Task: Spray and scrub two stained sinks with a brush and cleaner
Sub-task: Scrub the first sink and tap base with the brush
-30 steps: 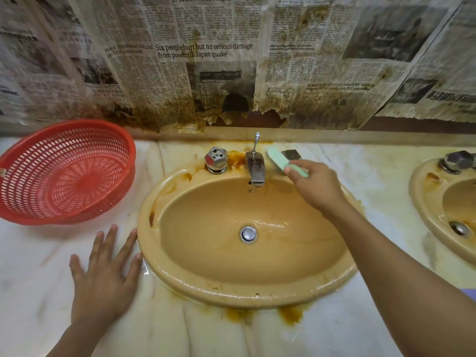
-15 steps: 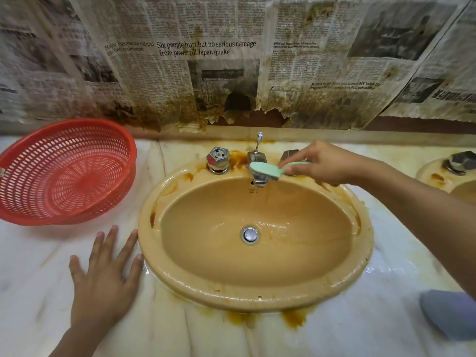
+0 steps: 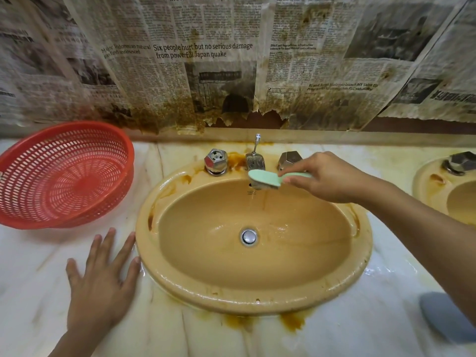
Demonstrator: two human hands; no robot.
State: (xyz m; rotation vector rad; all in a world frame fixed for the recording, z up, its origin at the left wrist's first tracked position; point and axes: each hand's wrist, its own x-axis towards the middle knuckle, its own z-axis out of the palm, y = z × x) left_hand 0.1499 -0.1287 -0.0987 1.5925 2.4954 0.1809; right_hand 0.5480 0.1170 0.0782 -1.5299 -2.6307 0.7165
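Right hand reached in from the sink's right side, over the back rim of the sink, forearm angled across the right rim. Thumb and fingers pinched the handle of the green brush, a narrow grip closed on it. Brush lay roughly level, head pointing left, back side up, right at the spout behind the sink bowl. Thin water stream fell from there into the bowl, landing right of the drain.

Left hand lay flat on the countertop just left of the sink, palm down, fingers spread and straight, holding nothing. Fingertips were close to the sink's left rim; actual contact could not be told.

Two chrome knobs flanked the spout at the sink's back. Rust stains sat on the back rim and on the counter in front of the sink. Red basket stood left of the sink, well apart. Second sink was partly seen to the right. Stained newspaper covered the wall behind the sink. A blurry grey object sat front-right of the sink, not identifiable.
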